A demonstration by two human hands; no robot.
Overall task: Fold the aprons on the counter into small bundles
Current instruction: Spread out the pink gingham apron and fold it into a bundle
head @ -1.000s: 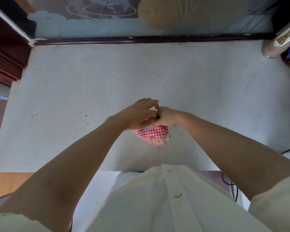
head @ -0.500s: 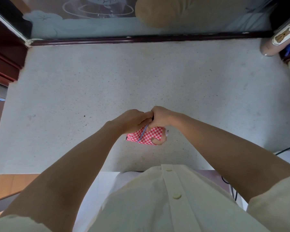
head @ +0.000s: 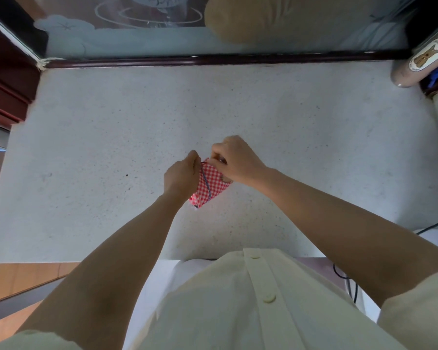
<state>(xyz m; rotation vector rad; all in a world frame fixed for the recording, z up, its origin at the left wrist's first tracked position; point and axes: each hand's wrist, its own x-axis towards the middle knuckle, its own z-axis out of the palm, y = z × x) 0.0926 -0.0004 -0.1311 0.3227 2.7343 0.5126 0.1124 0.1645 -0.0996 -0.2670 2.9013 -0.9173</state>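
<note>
Table: pale speckled top; no second apron shows anywhere on it, so by my reading this may be the last one.

Left grip: fingers curled, back of the hand to the camera, pressed to the left side of the apron bundle and holding it. A second ago it lay over the top of the cloth, meeting the other hand; it has since slid off to the side. Its fingertips are hidden.

Cord: thin blue-and-white tie running lengthways over the cloth. Before it was only a short stub between the knuckles; now most of its run is bare and looks taut.

Apron bundle: small red-checked packet near the middle of the table, rather closer to the near edge. It has swung from lying crosswise under the hands to pointing from near-left to far-right. Whether it rests on the table or is held just off it I cannot tell.

Right grip: fingers curled tight, pinching the bundle's far tip where the cord starts.

Meaning: folding looks finished; the tie is probably being drawn round to fasten it, with setting it down left.

Bottle: far right corner, unmoved.
</note>
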